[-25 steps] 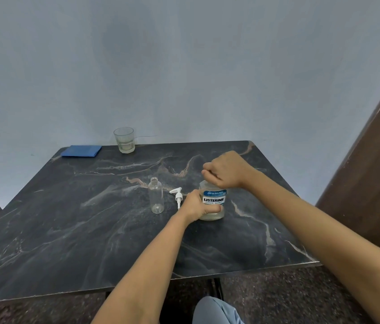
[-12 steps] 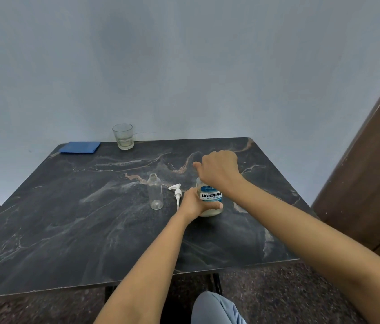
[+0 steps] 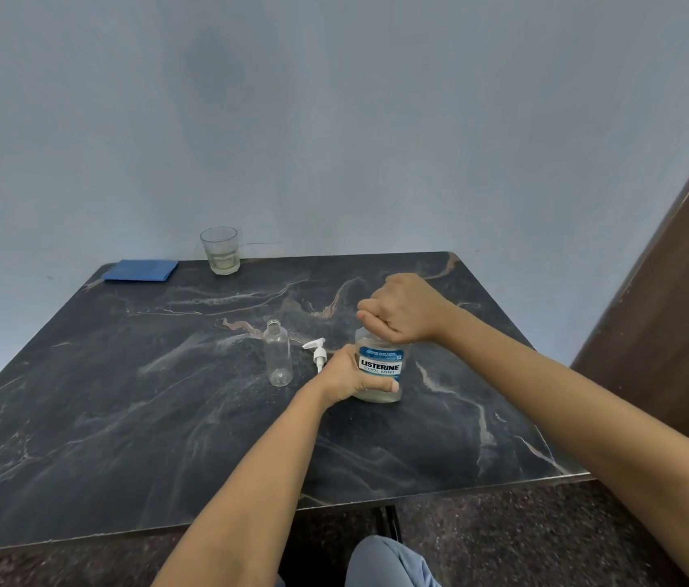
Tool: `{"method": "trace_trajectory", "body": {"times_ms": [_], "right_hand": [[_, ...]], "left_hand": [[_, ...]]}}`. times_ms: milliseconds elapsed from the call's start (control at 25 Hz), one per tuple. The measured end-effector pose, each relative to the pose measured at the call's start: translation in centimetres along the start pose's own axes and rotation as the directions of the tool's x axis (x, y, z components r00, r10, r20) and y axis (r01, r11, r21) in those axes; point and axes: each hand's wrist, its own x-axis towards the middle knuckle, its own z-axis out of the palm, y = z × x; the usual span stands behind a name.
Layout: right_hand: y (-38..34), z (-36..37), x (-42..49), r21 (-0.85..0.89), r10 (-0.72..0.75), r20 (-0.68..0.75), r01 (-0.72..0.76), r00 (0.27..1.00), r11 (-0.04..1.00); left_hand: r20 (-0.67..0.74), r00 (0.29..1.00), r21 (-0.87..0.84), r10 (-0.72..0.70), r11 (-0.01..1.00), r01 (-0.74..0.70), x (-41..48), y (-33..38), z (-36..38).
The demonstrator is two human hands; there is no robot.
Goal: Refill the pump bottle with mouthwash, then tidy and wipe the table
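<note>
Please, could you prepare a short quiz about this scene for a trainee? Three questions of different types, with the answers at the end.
1. True or false: the pump head lies on the table, off the pump bottle.
2. The body of the mouthwash bottle is held by: A) the left hand; B) a clamp; C) nothing.
3. Fill in: the blue cloth lies at the table's far ___ corner, near the glass.

Key: 1 true; 2 A; 3 left.
</note>
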Motion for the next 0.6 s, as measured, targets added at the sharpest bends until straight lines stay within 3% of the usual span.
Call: {"method": "trace_trajectory", "body": {"times_ms": [120,400,520,600], "right_hand": [[0.8,-0.5,-0.3,0.110,-0.056,0.049,0.050,0.997,0.993],[1.7,-3.4,-1.7,0.455,-0.028,0.279,-0.106,0.960,0.884],[2.1,-4.2,-2.1,0.535,0.078,0.219,-0.187,0.972,0.824],[2.3,-3.7,-2.8,0.635,0.263,0.124,-0.281,0.957,0.720]], "left_hand": [[-0.046,0.999,-0.003,0.004,1.000,-0.004,-0.2,-0.1,0.3],[-0.094,0.995,0.010,0.015,1.000,-0.014,-0.3,0.0,0.8],[-0.100,0.995,0.030,-0.001,1.000,0.004,-0.3,0.1,0.8],[-0.102,0.995,0.045,-0.014,0.999,0.019,-0.3,0.0,0.8]]}}
